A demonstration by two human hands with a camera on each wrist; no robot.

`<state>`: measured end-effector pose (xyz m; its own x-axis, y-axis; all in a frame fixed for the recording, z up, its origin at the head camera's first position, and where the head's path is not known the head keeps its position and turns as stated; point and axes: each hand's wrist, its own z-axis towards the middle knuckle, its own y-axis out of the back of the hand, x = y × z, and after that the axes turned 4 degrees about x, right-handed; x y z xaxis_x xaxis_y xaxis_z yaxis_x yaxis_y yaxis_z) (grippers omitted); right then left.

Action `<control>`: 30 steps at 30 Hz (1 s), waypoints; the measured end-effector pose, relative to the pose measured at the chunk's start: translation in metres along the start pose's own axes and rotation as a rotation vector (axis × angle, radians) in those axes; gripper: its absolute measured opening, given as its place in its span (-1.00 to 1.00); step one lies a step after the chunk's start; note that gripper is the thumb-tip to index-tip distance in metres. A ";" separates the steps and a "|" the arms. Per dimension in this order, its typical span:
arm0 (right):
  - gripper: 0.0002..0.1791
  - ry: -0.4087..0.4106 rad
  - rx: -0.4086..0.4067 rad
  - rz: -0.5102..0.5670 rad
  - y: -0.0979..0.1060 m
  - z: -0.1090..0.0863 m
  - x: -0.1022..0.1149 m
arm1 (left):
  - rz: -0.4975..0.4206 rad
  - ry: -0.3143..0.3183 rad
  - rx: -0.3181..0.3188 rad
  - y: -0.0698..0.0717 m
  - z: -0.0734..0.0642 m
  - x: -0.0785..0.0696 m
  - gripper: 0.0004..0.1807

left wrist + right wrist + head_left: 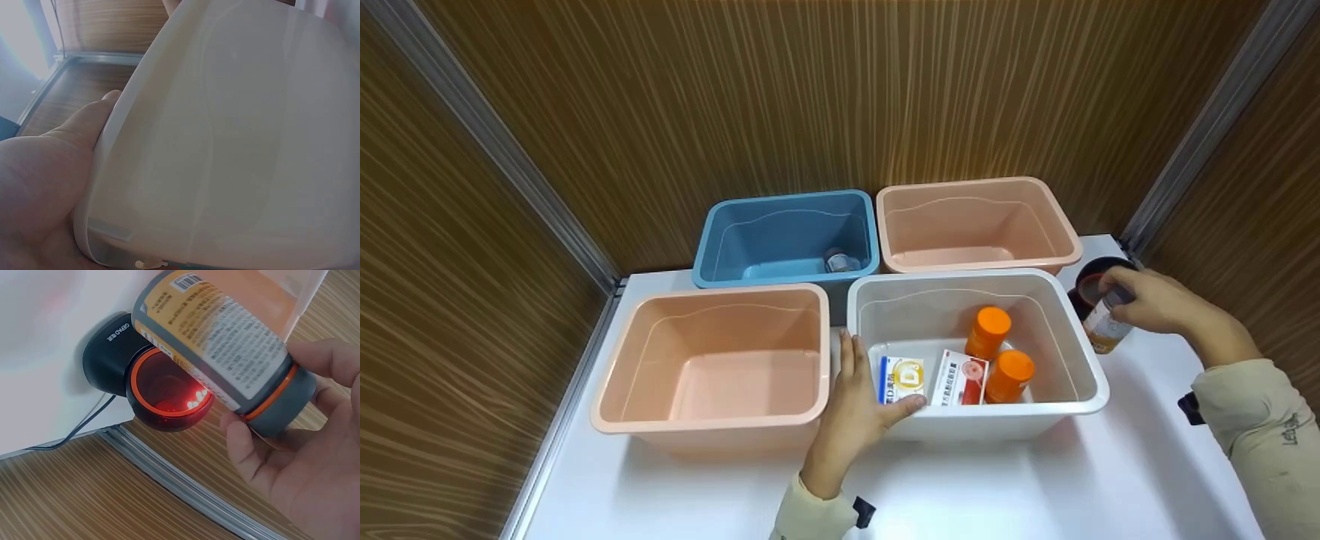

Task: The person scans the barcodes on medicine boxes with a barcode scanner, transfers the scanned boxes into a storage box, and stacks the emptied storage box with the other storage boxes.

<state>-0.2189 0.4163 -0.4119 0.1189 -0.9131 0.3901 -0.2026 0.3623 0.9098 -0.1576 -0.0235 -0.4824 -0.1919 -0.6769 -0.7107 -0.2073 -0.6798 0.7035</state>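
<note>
My right hand (1162,300) grips a supplement bottle (225,343) by its dark cap, thumb and fingers around it. The bottle has a yellow and white printed label with a barcode and tilts over a black barcode scanner (107,354), whose round window glows red. At the front left corner of the white bin (975,426), my left hand (851,409) rests with fingers extended along the side and thumb on the front rim. Inside that bin are two orange-capped bottles (992,322), a yellow and blue box (903,377) and a white and red box (960,379).
A pink bin (712,427) stands left of the white one. Behind are a blue bin (787,281) holding a small dark-topped bottle (837,260) and another pink bin (975,189). Wood-grain walls (810,97) enclose the white table (945,495). The scanner's cable (79,430) trails off.
</note>
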 end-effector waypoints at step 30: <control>-0.57 0.038 -0.010 -0.059 0.002 -0.002 0.002 | 0.005 -0.007 -0.007 0.001 0.001 0.000 0.44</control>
<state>-0.2170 0.4160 -0.4091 0.1674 -0.9251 0.3408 -0.1843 0.3102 0.9326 -0.1586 -0.0238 -0.4815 -0.1998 -0.6780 -0.7074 -0.1998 -0.6786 0.7068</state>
